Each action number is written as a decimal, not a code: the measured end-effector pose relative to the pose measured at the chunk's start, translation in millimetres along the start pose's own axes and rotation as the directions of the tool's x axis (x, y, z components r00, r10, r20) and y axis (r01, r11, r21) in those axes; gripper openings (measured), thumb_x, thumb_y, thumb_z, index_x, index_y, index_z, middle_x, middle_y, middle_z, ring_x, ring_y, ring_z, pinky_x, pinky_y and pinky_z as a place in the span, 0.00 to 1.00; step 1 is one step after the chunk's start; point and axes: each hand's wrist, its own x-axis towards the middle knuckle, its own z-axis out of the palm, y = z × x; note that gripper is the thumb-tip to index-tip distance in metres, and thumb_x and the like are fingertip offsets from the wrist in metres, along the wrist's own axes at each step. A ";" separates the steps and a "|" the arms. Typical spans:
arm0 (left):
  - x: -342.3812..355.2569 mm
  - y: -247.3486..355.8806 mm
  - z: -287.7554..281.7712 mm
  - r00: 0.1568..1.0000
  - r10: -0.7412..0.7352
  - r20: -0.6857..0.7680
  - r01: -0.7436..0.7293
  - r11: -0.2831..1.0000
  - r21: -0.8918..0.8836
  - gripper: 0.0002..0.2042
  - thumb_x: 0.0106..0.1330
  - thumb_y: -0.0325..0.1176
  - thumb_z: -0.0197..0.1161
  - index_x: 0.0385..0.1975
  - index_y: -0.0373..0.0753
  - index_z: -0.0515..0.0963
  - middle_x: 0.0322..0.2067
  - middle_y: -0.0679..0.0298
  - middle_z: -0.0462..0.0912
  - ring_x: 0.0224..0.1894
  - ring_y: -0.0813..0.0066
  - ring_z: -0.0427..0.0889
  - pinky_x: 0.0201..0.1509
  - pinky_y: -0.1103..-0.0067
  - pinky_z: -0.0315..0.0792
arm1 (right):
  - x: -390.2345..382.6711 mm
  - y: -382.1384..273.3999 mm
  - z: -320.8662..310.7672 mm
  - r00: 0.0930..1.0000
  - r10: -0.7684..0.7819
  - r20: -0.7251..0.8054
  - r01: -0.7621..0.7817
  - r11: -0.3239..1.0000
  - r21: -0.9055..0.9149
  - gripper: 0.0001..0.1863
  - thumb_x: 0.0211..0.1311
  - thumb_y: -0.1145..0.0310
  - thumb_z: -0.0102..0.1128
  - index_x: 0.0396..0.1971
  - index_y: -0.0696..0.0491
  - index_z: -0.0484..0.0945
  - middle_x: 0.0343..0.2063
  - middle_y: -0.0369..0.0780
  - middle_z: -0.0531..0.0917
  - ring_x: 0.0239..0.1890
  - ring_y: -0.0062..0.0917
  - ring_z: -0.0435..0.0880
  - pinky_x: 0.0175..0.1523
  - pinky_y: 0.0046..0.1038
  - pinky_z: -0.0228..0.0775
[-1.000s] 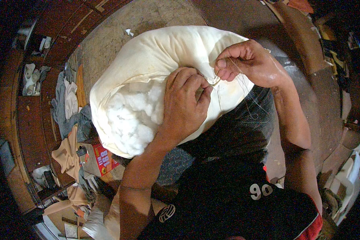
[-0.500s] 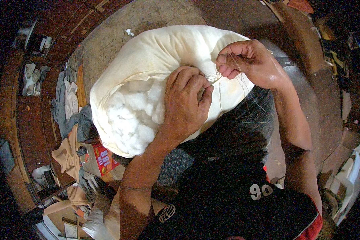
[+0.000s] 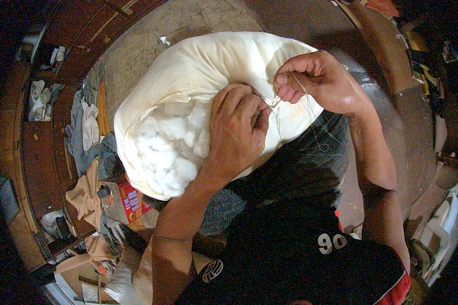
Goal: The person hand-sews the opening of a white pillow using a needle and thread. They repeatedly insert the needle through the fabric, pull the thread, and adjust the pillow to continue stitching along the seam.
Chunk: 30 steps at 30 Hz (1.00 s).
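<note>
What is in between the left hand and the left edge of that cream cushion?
Mostly white fluffy stuffing, showing through the open side of the cream cushion, right beside the left hand. The head view shows it.

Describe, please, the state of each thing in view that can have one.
Cream cover: open at left, creased near the hands
White stuffing: clumped, exposed in the opening
Left hand: fingers bent, gripping the cover
Right hand: fingers closed; what they pinch is unclear
Thread: slack, looped
Tan cloth: crumpled
Grey cloth: crumpled
</note>
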 end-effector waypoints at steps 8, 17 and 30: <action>3.9 -6.1 5.5 0.999 0.019 -0.041 -0.020 1.000 -0.014 0.07 0.60 0.28 0.67 0.33 0.37 0.76 0.38 0.54 0.80 0.49 0.49 0.77 0.59 0.59 0.67 | 11.3 6.2 15.8 0.975 0.031 -0.219 -0.030 1.000 0.009 0.08 0.65 0.76 0.56 0.40 0.58 0.83 0.28 0.36 0.85 0.29 0.20 0.85 0.32 0.22 0.79; 3.3 -9.2 7.7 0.999 0.019 -0.033 -0.018 1.000 0.018 0.06 0.60 0.29 0.67 0.31 0.38 0.77 0.38 0.56 0.80 0.49 0.52 0.77 0.59 0.61 0.67 | 1.5 2.8 5.4 0.958 -0.276 -0.081 0.190 0.819 -0.541 0.11 0.63 0.68 0.61 0.41 0.58 0.84 0.29 0.45 0.85 0.29 0.29 0.85 0.39 0.30 0.78; 4.2 -6.9 5.1 0.998 -0.018 -0.060 0.015 0.998 -0.057 0.06 0.57 0.30 0.71 0.28 0.38 0.80 0.35 0.57 0.82 0.44 0.54 0.80 0.55 0.64 0.71 | -53.9 23.1 60.4 0.831 -0.522 0.193 0.362 0.242 -0.900 0.15 0.45 0.70 0.65 0.36 0.54 0.86 0.39 0.38 0.80 0.40 0.31 0.79 0.44 0.31 0.76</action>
